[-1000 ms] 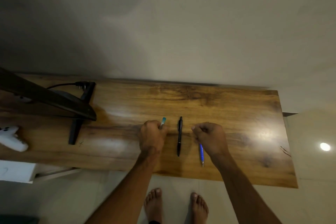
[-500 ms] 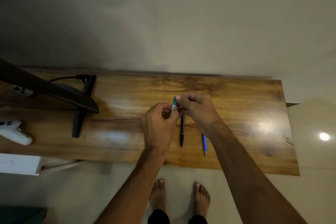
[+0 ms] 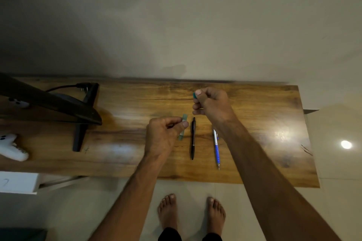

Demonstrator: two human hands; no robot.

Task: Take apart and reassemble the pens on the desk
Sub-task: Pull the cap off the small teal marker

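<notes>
The left hand [image 3: 166, 135] is keeping a narrow grip, thumb and fingers pinching a pale green pen barrel [image 3: 185, 118] over the worktop [image 3: 127, 162]. The right hand [image 3: 212, 103] is holding its grip curled round a small teal cap [image 3: 194, 95], farther back and apart from the barrel. A black pen [image 3: 193, 139] is lying just beside the barrel, and a blue pen [image 3: 216, 147] is lying right of it, its far end hidden under the right wrist. A dark stand [image 3: 81, 129] and a white controller [image 3: 11, 146] are sitting at the left end.

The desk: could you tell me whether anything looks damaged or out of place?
Only dark scratch marks near the right edge of the desk look like damage; the black pen and blue pen lie neatly parallel.
</notes>
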